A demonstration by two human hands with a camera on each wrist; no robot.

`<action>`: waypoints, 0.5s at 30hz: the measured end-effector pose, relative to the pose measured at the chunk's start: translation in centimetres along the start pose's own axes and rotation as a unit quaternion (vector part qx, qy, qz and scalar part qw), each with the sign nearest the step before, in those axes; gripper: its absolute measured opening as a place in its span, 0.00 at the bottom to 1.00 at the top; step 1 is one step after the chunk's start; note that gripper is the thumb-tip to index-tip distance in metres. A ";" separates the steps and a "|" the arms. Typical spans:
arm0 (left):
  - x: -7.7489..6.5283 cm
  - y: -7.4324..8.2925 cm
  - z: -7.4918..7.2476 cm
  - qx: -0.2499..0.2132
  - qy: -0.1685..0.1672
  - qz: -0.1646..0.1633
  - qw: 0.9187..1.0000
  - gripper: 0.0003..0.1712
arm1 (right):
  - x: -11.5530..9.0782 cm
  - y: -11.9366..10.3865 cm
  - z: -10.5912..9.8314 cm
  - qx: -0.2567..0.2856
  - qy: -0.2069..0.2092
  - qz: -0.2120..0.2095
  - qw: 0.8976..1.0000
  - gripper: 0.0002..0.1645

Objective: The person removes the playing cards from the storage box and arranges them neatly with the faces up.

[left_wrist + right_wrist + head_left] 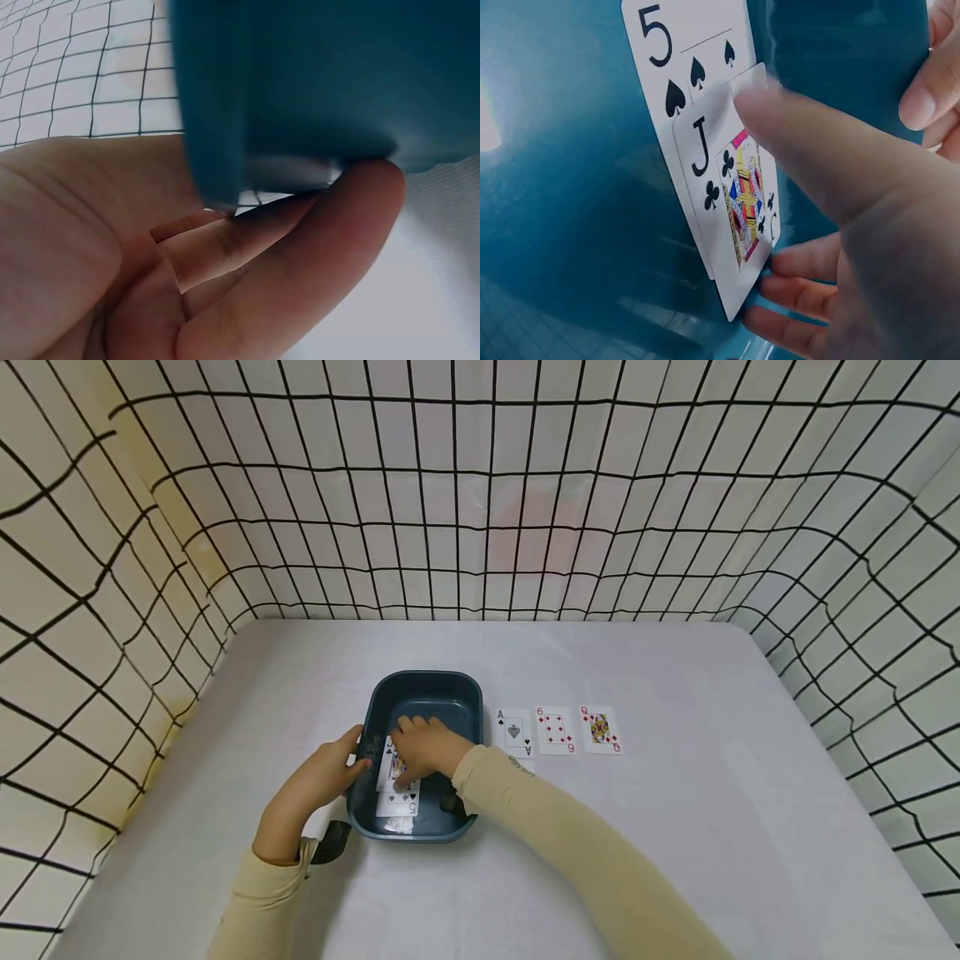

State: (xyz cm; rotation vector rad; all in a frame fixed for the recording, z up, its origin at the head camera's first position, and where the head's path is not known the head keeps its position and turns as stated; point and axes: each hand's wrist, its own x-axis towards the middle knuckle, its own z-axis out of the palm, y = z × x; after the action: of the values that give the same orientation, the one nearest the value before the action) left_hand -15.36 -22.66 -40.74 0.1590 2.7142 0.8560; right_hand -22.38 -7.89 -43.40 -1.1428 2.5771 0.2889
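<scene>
A dark blue rectangular tray (429,687) stands on the white table. My left hand (324,777) grips its left side, and in the left wrist view the thumb and fingers lie about the tray's edge (214,97). Inside the tray, my right hand (427,748) holds a jack of clubs (742,199) by its edges, thumb at one end and fingertips at the other. Under the jack lies a five of spades (694,41), partly covered by it.
To the right of the tray, an ace of spades (513,732), a six of diamonds (555,731) and a queen of diamonds (600,730) lie face up in a row. Black wire mesh (453,535) encloses the table at the back and both sides.
</scene>
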 end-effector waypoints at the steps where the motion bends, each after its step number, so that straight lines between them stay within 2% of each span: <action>1: 0.0 0.1 0.0 0.002 0.001 -0.001 1.000 0.33 | 0.0 0.0 0.0 0.003 0.001 0.003 1.000 0.54; 7: 0.0 0.2 -0.1 0.008 0.007 0.004 1.000 0.33 | -0.1 -0.2 0.1 0.019 0.013 0.016 1.000 0.58; 15: -0.1 -0.1 0.0 0.000 0.007 0.009 1.000 0.32 | -0.4 -0.5 -0.1 0.025 0.025 -0.014 0.999 0.49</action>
State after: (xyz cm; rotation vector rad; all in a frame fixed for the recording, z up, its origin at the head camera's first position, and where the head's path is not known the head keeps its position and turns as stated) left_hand -15.30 -22.76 -40.82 0.1779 2.7295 0.8647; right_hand -21.79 -7.98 -43.15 -1.1817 2.5937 0.1919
